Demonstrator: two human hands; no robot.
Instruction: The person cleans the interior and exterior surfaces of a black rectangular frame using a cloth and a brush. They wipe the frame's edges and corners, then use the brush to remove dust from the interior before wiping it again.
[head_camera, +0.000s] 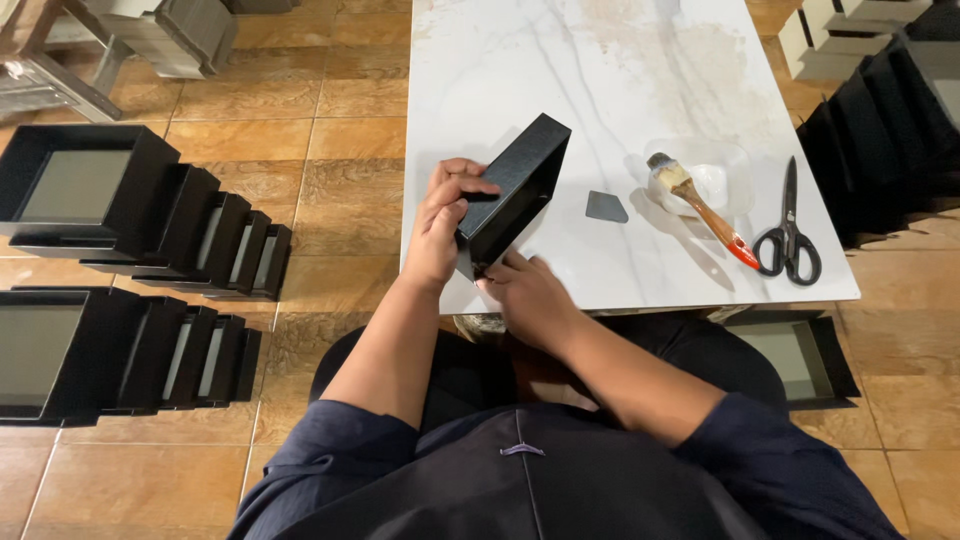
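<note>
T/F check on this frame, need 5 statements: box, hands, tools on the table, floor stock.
1. Both hands hold the black box tilted up on edge over the table. True: the left hand grips its near side, and the right hand is at its lower corner.
2. The scissors lie left of the box. False: they lie at the right end of the marble table.
3. The brush rests on a clear tub. True.
4. The grey scraper piece is in the right hand. False: it lies on the table, between box and brush.
5. The floor at left holds rows of white boxes. False: the nested boxes are black.
</note>
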